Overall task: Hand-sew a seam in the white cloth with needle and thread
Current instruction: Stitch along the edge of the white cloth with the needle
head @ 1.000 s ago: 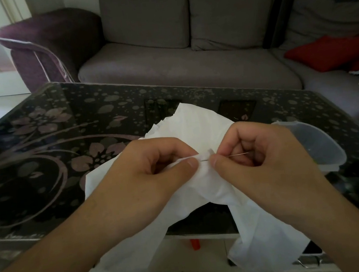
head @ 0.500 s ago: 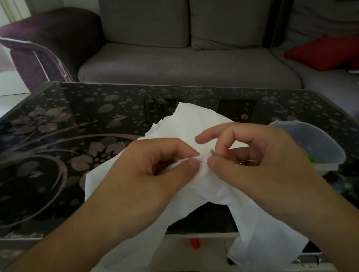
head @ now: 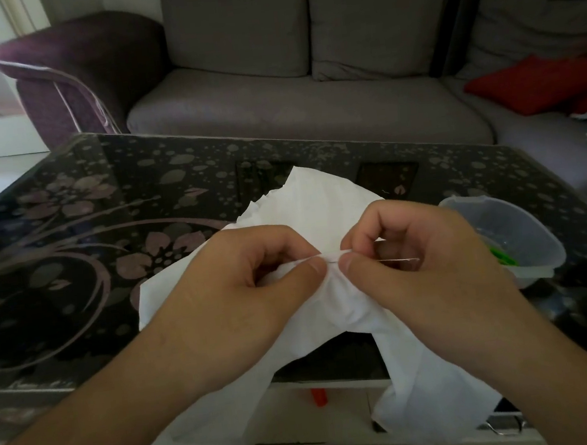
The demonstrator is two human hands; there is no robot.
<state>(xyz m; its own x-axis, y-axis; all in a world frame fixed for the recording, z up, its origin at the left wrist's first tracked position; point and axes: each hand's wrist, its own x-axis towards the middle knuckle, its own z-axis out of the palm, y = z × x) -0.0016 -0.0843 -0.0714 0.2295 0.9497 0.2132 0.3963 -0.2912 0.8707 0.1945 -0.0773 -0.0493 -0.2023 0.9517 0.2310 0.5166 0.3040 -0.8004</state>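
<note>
white cloth (head: 324, 214) bunched over near table edge | folded edge pinched by left hand (head: 255, 282) | needle (head: 396, 260) lying left-right, tip toward fold, pinched by right hand (head: 419, 262), the nearer hand

Grey sofa (head: 293, 111), red cushion (head: 545, 84), plastic tub (head: 529, 230) w/ floral table (head: 100, 227)

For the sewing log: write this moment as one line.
left hand pinches white cloth | right hand pinches needle at fold | stitch underway
</note>
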